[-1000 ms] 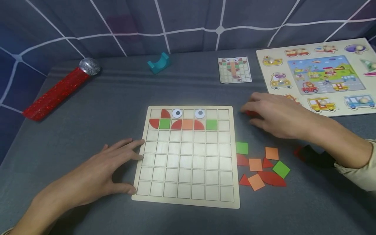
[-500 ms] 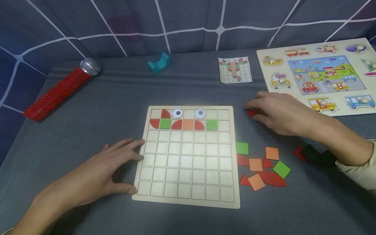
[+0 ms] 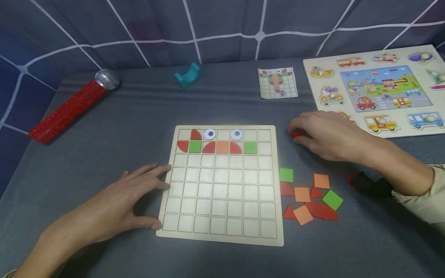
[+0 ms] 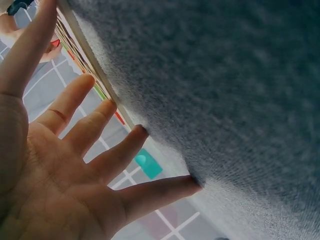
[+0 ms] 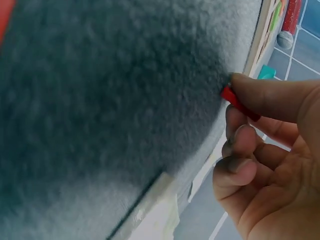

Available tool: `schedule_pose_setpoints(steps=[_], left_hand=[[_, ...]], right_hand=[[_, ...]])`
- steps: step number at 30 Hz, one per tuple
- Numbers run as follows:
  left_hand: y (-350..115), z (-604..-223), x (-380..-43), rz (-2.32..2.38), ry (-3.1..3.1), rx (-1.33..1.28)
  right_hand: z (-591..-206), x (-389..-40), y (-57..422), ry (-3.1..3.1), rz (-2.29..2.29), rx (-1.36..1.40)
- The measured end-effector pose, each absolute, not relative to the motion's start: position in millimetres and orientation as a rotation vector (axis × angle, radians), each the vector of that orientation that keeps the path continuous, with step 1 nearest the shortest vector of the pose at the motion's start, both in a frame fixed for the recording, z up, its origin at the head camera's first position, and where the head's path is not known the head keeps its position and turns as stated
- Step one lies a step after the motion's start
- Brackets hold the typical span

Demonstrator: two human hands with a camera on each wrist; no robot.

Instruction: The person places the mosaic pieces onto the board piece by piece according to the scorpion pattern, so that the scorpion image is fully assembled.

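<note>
One red piece is pinched in the right grip's tips, two o'clock from the grid board. The left grip, fingers apart, touches the board's nine o'clock edge.

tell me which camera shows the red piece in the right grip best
The right wrist view: there the red piece shows close up, pinched in the right grip. The head view shows only part of it; the left wrist view, only a small, distant red patch.
</note>
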State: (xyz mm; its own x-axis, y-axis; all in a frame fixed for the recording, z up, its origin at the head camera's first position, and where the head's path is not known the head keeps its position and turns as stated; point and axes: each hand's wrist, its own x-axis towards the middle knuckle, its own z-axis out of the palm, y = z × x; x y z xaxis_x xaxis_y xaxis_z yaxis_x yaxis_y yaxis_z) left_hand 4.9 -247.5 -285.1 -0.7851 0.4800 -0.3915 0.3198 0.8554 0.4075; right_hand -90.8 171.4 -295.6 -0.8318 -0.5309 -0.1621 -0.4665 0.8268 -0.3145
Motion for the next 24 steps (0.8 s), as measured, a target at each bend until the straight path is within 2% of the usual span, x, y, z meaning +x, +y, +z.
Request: schedule_pose_setpoints(steps=[9, 24], left_hand=[[-248, -286, 5, 0.451, 2.536, 0.594], [-249, -286, 5, 0.458, 2.544, 0.624]], right_hand=[[-294, -90, 161, 2.796, -0.657, -0.906], [-290, -94, 126, 2.678, -0.887, -0.910]])
